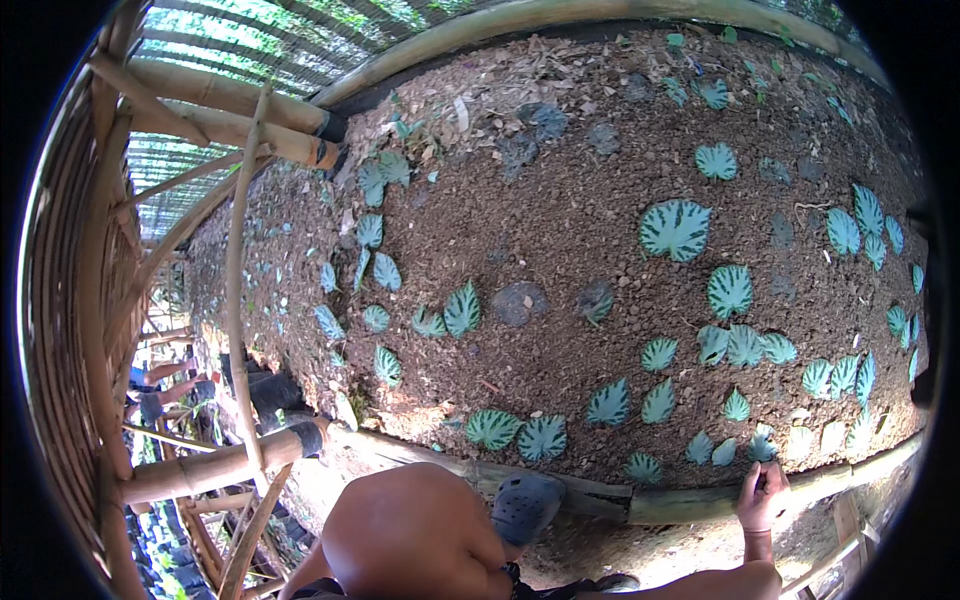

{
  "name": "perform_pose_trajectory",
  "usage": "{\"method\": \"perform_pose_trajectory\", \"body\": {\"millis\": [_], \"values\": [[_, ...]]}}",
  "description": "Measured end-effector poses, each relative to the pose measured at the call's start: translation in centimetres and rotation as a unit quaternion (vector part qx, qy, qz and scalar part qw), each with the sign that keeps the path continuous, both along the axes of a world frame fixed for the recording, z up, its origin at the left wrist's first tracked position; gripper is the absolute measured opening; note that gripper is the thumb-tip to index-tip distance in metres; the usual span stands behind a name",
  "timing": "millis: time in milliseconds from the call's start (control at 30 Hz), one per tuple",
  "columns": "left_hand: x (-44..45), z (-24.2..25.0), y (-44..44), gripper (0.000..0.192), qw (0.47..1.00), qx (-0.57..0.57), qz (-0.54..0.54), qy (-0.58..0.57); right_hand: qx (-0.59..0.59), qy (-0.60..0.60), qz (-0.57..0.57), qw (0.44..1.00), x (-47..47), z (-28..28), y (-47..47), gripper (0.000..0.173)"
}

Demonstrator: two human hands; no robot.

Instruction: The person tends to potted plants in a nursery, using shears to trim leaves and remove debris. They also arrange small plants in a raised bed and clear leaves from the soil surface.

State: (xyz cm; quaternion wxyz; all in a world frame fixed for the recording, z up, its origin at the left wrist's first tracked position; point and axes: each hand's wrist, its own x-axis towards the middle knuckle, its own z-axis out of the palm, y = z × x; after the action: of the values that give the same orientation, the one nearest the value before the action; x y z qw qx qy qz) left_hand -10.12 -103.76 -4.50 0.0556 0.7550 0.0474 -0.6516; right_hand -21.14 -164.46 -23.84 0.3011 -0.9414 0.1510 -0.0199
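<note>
Near the bottom right, my right hand (763, 496) is at the bed's near edge, its fingers pinched at the base of a small green leaf with dark markings (762, 444). Just left of it, two small leaves lie on the soil, one of them a pale oval leaf (724, 452). Several leaves with dark stripes are spread over the brown soil bed (540, 247), among them a large striped leaf (676, 229) and a round striped leaf (542, 438). My left hand is out of view; my bent knee (412, 525) is before me at the bottom.
A bamboo rail (686, 505) edges the bed's near side, with a grey clog (527, 507) against it. Bamboo poles (238, 300) and a slatted wall stand at the left. Another person's legs (169, 382) show beyond the poles. A bamboo border (525, 22) runs along the far side.
</note>
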Motion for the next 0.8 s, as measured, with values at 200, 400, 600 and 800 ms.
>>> {"method": "perform_pose_trajectory", "body": {"millis": [200,400,600,800], "values": [[16.5,15.6,-23.0,0.039,0.933,-0.268,-0.194,0.14,-0.017,-0.002,0.005,1.0,0.6,0.6,0.2,0.02],[17.7,8.0,-14.1,0.044,0.943,-0.121,-0.274,0.146,-0.019,0.031,0.021,0.999,0.7,0.6,0.0,0.02],[36.8,-8.5,-2.7,0.059,0.795,-0.185,0.158,-0.556,0.009,0.064,0.035,0.997,0.9,0.5,-0.4,0.023],[52.9,-15.1,-4.0,0.062,0.754,-0.044,0.213,-0.62,-0.011,0.1,0.022,0.995,1.6,0.8,-0.1,0.026]]}}
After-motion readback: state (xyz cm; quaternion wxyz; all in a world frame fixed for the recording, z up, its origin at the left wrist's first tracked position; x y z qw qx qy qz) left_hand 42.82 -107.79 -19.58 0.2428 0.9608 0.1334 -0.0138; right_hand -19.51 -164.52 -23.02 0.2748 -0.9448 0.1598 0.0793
